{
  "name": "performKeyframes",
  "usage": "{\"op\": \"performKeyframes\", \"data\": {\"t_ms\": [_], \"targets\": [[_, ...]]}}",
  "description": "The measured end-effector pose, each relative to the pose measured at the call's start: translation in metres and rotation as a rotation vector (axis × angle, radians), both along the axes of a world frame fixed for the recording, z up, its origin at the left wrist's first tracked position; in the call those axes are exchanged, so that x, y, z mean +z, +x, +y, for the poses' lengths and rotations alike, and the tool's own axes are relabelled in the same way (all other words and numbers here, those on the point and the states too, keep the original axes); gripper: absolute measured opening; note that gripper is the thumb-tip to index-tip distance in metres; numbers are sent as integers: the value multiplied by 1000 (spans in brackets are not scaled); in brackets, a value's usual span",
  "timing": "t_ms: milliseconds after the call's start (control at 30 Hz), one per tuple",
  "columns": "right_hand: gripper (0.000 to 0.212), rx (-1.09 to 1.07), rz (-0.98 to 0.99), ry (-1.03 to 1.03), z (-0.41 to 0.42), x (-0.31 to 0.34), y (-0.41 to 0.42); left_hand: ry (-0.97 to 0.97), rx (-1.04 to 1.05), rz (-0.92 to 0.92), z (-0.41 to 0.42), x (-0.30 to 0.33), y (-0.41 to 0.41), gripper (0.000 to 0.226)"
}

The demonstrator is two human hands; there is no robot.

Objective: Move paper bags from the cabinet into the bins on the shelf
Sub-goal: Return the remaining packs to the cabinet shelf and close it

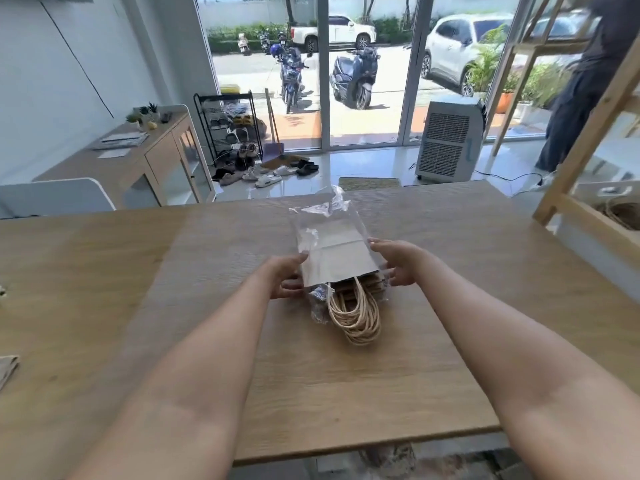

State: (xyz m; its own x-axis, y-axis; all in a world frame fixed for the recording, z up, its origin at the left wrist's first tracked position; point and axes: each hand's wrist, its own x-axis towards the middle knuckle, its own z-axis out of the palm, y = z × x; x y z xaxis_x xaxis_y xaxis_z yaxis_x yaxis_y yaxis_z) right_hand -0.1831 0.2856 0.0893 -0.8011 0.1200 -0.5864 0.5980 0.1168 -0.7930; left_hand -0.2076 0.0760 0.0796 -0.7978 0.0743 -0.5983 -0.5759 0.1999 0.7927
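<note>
1. Stack of paper bags (pixel 337 258) is lying flat on the wooden table (pixel 138 271), roughly mid-table, still partly inside a clear plastic wrapper (pixel 320 213) that is sticking up crumpled at the far end.
2. Twisted paper handles (pixel 355 317) are spilling out of the near, open end of the stack, toward the person, resting on the tabletop.
3. Left hand (pixel 285 278) is gripping the stack's left edge w/ fingers curled round it, thumb on top near the upper face.
4. Right hand (pixel 398 263) is gripping the right edge, fingers curled under & thumb over the top; both hands are holding the same stack from opposite sides.
5. Wooden shelf frame (pixel 588 140) is standing at the right, just beside the table; a bin (pixel 620 209) w/ a rope-like coil inside is sitting on its lower level, well apart from the bags.
6. Low cabinet (pixel 149 157) w/ glass doors is standing along the left wall, small plants & papers on top.
7. Behind: shoe rack (pixel 228 126), air cooler (pixel 448 140), glass doors w/ parked scooters & cars outside.
8. A person in dark clothes (pixel 588 81) is standing at the far right by the shelf.
</note>
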Motion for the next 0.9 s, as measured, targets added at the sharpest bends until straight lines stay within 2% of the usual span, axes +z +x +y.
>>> {"op": "performKeyframes", "data": {"t_ms": [167,300,433,533,600,833,900], "targets": [[33,-55,13,22,-9,0,1,-54,6,64,8,-2,-2,6],[35,-118,33,24,-4,3,18,-74,4,116,19,1,5,17],[34,-197,42,8,19,13,54,-56,-30,148,45,11,24,18],[33,-256,61,9,39,26,91,-57,-77,175,73,18,41,15],[33,-306,75,20,57,33,123,-59,-125,201,97,24,60,22],[35,-533,127,110,128,49,263,-47,-366,232,188,39,170,21],[24,-579,100,119,144,50,309,-25,-447,229,209,41,208,23]]}}
